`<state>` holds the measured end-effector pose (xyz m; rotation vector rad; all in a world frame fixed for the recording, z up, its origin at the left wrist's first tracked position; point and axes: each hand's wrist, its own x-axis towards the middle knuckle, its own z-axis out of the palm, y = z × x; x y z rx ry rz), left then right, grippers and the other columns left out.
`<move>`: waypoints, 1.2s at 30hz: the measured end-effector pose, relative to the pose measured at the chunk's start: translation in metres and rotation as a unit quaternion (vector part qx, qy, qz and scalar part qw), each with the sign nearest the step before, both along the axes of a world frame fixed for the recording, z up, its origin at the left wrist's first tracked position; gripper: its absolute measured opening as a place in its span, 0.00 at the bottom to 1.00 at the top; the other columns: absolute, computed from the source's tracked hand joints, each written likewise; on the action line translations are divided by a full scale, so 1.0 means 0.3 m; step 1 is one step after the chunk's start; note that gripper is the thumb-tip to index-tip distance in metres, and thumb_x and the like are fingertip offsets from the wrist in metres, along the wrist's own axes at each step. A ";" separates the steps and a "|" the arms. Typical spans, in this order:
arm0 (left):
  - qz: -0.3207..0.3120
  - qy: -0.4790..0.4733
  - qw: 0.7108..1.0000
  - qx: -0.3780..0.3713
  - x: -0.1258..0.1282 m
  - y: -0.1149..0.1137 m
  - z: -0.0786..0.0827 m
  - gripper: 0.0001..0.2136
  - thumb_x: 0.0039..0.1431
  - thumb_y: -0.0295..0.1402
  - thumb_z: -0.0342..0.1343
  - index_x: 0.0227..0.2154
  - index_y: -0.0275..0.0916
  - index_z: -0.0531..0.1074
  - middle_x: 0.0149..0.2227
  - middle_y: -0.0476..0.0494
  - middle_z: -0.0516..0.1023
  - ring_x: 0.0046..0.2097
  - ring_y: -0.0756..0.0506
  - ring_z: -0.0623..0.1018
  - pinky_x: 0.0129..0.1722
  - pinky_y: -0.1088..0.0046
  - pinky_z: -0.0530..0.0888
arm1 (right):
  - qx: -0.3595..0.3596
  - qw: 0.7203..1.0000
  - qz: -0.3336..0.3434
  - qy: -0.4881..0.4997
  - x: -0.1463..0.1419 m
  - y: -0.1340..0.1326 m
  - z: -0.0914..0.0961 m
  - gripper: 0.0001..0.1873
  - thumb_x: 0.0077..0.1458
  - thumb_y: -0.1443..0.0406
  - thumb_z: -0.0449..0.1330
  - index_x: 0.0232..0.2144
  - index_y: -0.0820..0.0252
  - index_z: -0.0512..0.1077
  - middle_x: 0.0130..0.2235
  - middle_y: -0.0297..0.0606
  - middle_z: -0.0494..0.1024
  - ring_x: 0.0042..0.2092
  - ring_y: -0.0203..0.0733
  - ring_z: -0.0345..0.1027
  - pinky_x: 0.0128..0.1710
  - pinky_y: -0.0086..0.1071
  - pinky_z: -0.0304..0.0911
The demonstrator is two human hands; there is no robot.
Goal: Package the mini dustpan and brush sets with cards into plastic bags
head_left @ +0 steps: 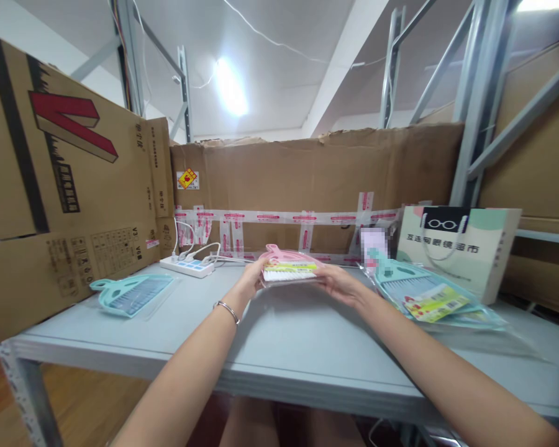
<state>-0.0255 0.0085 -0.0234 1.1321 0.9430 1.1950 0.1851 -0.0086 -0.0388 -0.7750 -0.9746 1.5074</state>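
A pink dustpan and brush set point(291, 264) in clear plastic wrap is held just above the middle of the table point(298, 347). Its white bristles face me, and a yellow-green label shows above them. My left hand point(251, 279), with a silver bangle on the wrist, grips its left end. On the right end, my right hand point(338, 284) is closed with the fingers at the wrap's edge. To the left lies a teal dustpan and brush set point(133, 293) on its wrapping. More wrapped teal dustpan sets point(428, 292) lie at the right, one with a yellow-green label card.
A white power strip point(187, 267) with plugged-in cables sits at the back left. Behind the table stands a taped cardboard box point(307, 180), with a printed carton point(84, 186) on the left. A paper bag point(461, 248) stands at the right near a metal shelf post point(477, 124).
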 end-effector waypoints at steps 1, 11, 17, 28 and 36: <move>0.002 0.006 1.000 -0.007 -0.001 -0.010 0.007 0.18 0.45 0.41 0.61 0.37 0.33 0.73 0.34 0.39 0.78 0.36 0.46 0.77 0.31 0.75 0.73 | 0.005 1.000 -0.013 0.007 -0.001 0.001 0.002 0.11 0.42 0.77 0.60 0.32 0.68 0.73 0.32 0.43 0.79 0.31 0.38 0.74 0.30 0.26 0.70; 0.049 0.061 0.994 0.073 0.030 -0.075 0.051 0.43 0.49 0.32 0.61 0.62 0.35 0.39 0.46 0.29 0.73 0.30 0.45 0.78 0.33 0.67 0.74 | -0.038 0.985 -0.150 0.069 -0.011 0.037 -0.031 0.05 0.43 0.74 0.65 0.26 0.66 0.72 0.23 0.37 0.78 0.23 0.35 0.72 0.25 0.24 0.72; 0.007 0.046 0.993 0.111 -0.025 -0.067 0.099 0.39 0.51 0.37 0.57 0.63 0.42 0.43 0.45 0.38 0.74 0.36 0.46 0.77 0.37 0.67 0.74 | -0.023 0.984 -0.155 0.080 0.005 0.031 -0.020 0.06 0.43 0.73 0.65 0.26 0.64 0.71 0.22 0.38 0.78 0.24 0.37 0.74 0.25 0.23 0.72; 0.044 0.140 0.933 0.329 0.008 -0.060 0.052 0.11 0.46 0.36 0.61 0.32 0.37 0.75 0.40 0.41 0.77 0.44 0.43 0.74 0.45 0.68 0.70 | 0.072 0.986 -0.130 0.071 -0.015 -0.029 0.031 0.21 0.40 0.66 0.68 0.39 0.62 0.71 0.37 0.42 0.79 0.33 0.40 0.75 0.35 0.31 0.72; 0.062 0.020 0.961 0.270 0.016 -0.060 0.045 0.33 0.50 0.30 0.58 0.58 0.45 0.52 0.43 0.43 0.75 0.41 0.47 0.76 0.36 0.74 0.72 | 0.197 0.960 -0.201 0.003 -0.040 -0.034 0.028 0.52 0.24 0.72 0.71 0.55 0.49 0.57 0.44 0.36 0.76 0.38 0.39 0.73 0.36 0.33 0.70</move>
